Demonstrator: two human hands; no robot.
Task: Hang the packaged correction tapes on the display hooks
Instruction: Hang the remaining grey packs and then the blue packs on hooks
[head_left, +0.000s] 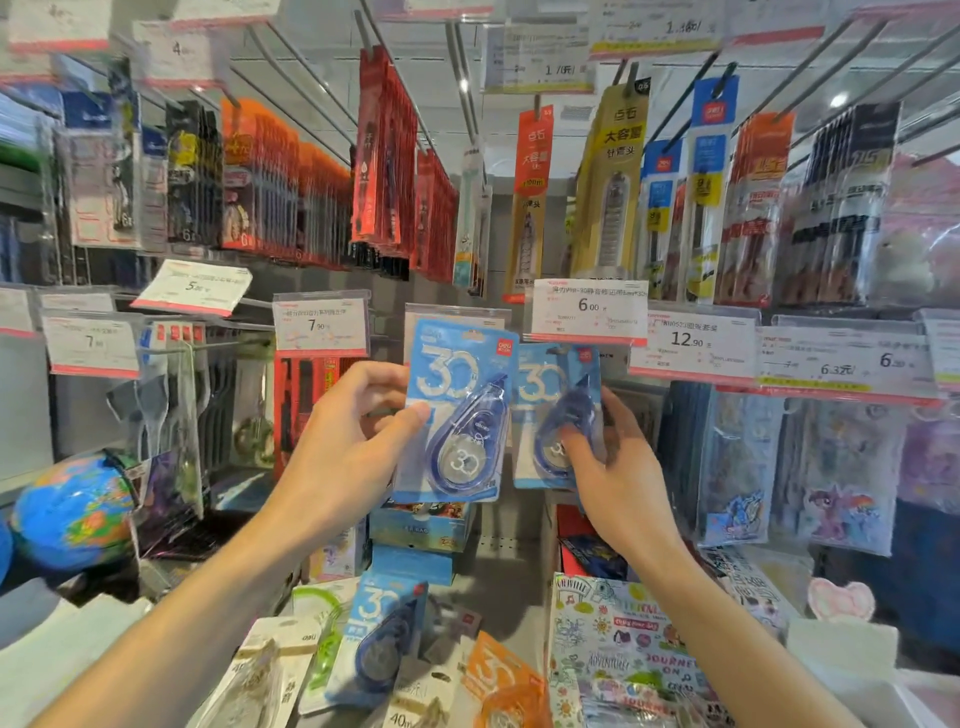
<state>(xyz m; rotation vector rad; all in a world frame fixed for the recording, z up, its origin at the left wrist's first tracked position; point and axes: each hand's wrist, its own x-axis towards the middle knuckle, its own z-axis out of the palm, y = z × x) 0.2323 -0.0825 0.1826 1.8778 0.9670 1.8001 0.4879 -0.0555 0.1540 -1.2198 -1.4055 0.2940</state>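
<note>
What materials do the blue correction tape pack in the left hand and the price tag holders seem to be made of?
Blue pack: apparently glossy printed card behind a clear plastic bubble; glare shows over the tape body. Price tag holders: likely clear plastic sleeves with paper labels inside, judging by their shiny see-through edges.

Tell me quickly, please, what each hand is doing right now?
Left hand: closed on a blue correction tape pack.
Right hand: gripping a second blue pack.

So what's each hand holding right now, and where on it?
Left hand pinches a blue correction tape pack by its left edge. Right hand grips a second pack over the lower blister.
</note>
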